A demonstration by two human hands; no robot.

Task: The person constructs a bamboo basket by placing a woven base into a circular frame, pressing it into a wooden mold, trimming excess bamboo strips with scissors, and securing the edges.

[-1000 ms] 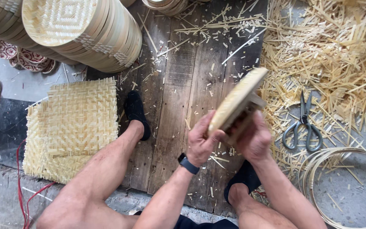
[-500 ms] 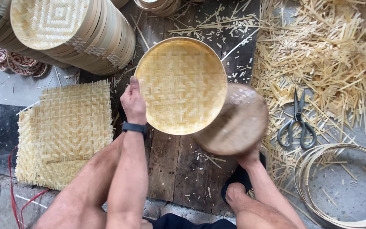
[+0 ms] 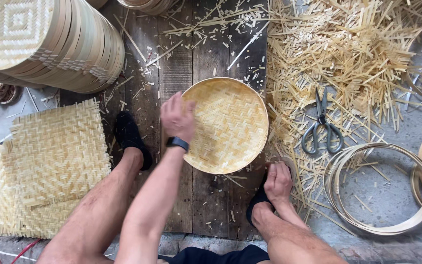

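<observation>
Nearest, the right hand is laid palm down on the scattered offcuts beside the right foot, fingers loosely spread and holding nothing, apparently as a prop for balance. Just beyond, the left hand is pressed against the left rim of the round woven tray; its fingers are curled over the edge, seemingly to steady the tray where it lies flat on the dark wooden boards. To the left, square woven mats are stacked. To the right, scissors and bamboo hoops are kept within reach. Farther off, bamboo trimmings are heaped, and finished trays are stacked far left.
</observation>
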